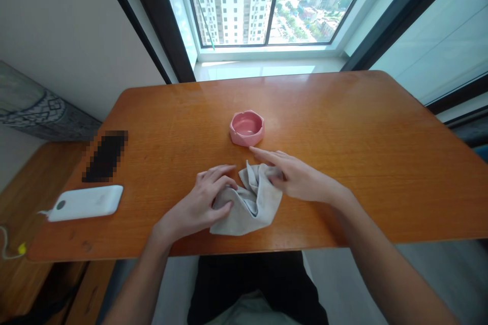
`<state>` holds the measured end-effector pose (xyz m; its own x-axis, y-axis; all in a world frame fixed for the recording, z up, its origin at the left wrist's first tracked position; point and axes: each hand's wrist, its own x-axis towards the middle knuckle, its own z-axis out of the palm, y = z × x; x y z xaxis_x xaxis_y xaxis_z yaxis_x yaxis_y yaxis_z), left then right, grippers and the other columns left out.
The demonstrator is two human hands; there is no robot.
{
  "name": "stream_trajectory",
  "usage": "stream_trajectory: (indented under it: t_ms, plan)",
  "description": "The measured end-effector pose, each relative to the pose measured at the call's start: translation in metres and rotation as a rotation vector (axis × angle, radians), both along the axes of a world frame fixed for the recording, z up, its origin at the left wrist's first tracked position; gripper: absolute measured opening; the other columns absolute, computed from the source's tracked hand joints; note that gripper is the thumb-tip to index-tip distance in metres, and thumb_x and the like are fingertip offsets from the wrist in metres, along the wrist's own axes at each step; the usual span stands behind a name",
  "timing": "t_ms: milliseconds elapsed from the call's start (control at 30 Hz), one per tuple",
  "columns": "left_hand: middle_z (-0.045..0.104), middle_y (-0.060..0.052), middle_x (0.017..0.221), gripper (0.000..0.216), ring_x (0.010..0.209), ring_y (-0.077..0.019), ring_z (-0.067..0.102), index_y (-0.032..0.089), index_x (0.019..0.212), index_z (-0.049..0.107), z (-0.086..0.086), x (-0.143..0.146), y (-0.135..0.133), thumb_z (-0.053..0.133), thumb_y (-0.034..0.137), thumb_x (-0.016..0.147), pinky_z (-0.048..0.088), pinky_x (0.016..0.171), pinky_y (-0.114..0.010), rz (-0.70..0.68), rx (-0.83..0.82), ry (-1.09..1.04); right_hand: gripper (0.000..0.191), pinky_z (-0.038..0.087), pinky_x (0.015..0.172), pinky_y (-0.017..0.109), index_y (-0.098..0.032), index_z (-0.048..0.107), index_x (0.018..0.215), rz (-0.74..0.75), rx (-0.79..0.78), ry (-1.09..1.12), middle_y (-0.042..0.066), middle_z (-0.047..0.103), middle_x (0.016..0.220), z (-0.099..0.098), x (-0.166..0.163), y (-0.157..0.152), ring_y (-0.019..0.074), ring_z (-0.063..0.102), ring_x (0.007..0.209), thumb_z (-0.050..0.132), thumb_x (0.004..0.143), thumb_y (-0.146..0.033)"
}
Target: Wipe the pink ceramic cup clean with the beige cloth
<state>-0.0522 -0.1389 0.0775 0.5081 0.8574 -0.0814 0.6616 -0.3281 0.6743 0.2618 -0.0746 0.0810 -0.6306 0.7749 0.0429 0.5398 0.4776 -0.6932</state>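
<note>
A crumpled light grey cloth (263, 203) lies on the table near its front edge, folds standing up in the middle. My left hand (209, 195) grips its left side, with thumb and curved fingers pressed on the fabric. At the cloth's right edge is my right hand (293, 172), its fingers stretched out flat and its thumb touching the cloth. The right fingertips reach close to a pink faceted bowl, like an ashtray (247, 139), which stands upright just beyond the cloth.
The wooden table (171, 132) has a white power strip-like device (87, 203) with a cable at its left. A pixelated dark patch (104, 157) hides something behind it. A window (267, 5) is beyond the far edge; a wooden bench (41, 172) is at the left.
</note>
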Motion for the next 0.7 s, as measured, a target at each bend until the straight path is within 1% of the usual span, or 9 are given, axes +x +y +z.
stream_trajectory:
  t_ms: [100,167,200,267,333,400,500,567,700]
  plan:
    - [0.079,-0.006,0.134,0.015,0.131,-0.0281,0.071,0.026,0.109,0.075,0.002,-0.011,-0.004,0.061,0.028,0.103,0.053,0.122,-0.049,0.018,-0.019,-0.037,0.075,0.067,0.110,0.046,-0.034,0.055,0.173,-0.055,-0.078,-0.033,0.008,0.079,0.146,0.004,0.011,-0.017,0.0252,0.079,0.122,0.063,0.100,-0.016]
    - [0.078,-0.002,0.103,0.015,0.099,-0.0229,0.074,0.026,0.106,0.075,0.001,-0.024,-0.016,0.063,0.033,0.104,0.060,0.093,-0.036,0.123,-0.080,-0.042,0.055,0.069,0.098,0.041,-0.033,0.067,0.161,-0.174,-0.116,-0.002,0.006,0.083,0.137,0.006,0.023,-0.037,0.0234,0.081,0.110,0.064,0.107,-0.024]
    - [0.075,-0.001,0.095,0.017,0.087,-0.0211,0.072,0.026,0.107,0.077,0.001,-0.031,-0.022,0.064,0.038,0.105,0.059,0.080,-0.032,0.186,-0.110,-0.038,0.044,0.069,0.089,0.038,-0.033,0.073,0.152,-0.251,-0.124,0.013,0.005,0.085,0.126,0.008,0.029,-0.048,0.0226,0.081,0.100,0.066,0.109,-0.031]
    - [0.073,0.000,0.090,0.021,0.078,-0.0191,0.069,0.027,0.106,0.079,0.001,-0.045,-0.034,0.067,0.044,0.105,0.054,0.070,-0.029,0.270,-0.131,-0.030,0.025,0.067,0.077,0.034,-0.033,0.084,0.127,-0.363,-0.071,0.042,0.002,0.085,0.102,0.014,0.042,-0.072,0.0213,0.080,0.085,0.072,0.108,-0.043]
    - [0.074,0.000,0.090,0.023,0.077,-0.0184,0.070,0.027,0.106,0.079,0.003,-0.053,-0.042,0.068,0.047,0.107,0.055,0.069,-0.028,0.278,-0.158,-0.043,0.014,0.066,0.069,0.029,-0.034,0.086,0.107,-0.365,-0.054,0.068,0.001,0.082,0.090,0.024,0.053,-0.098,0.0195,0.079,0.077,0.077,0.105,-0.045]
    - [0.077,-0.001,0.095,0.023,0.085,-0.0195,0.073,0.028,0.105,0.079,0.005,-0.055,-0.046,0.067,0.046,0.109,0.059,0.076,-0.028,0.234,-0.174,-0.080,0.017,0.064,0.060,0.026,-0.035,0.085,0.097,-0.289,-0.078,0.117,0.002,0.082,0.090,0.034,0.061,-0.122,0.0195,0.081,0.073,0.072,0.107,-0.039]
    - [0.081,-0.002,0.110,0.017,0.105,-0.0225,0.076,0.032,0.106,0.082,0.005,-0.051,-0.045,0.069,0.043,0.109,0.064,0.095,-0.032,0.153,-0.125,-0.086,0.010,0.072,0.067,0.029,-0.037,0.085,0.099,-0.196,-0.102,0.163,0.004,0.085,0.095,0.040,0.066,-0.150,0.0244,0.086,0.080,0.075,0.104,-0.039]
    - [0.081,-0.001,0.118,0.014,0.114,-0.0232,0.076,0.036,0.109,0.085,0.002,-0.048,-0.045,0.072,0.042,0.108,0.064,0.103,-0.033,0.129,-0.077,-0.045,0.008,0.076,0.080,0.031,-0.037,0.084,0.103,-0.213,-0.104,0.103,0.005,0.089,0.110,0.036,0.064,-0.158,0.0269,0.089,0.095,0.076,0.104,-0.040]
    - [0.080,-0.002,0.131,0.016,0.122,-0.0246,0.077,0.039,0.111,0.086,-0.004,-0.051,-0.051,0.071,0.040,0.108,0.066,0.108,-0.036,0.119,-0.005,-0.012,0.009,0.077,0.097,0.038,-0.035,0.082,0.107,-0.137,-0.027,0.000,0.006,0.086,0.139,0.018,0.054,-0.157,0.0285,0.086,0.122,0.074,0.104,-0.032]
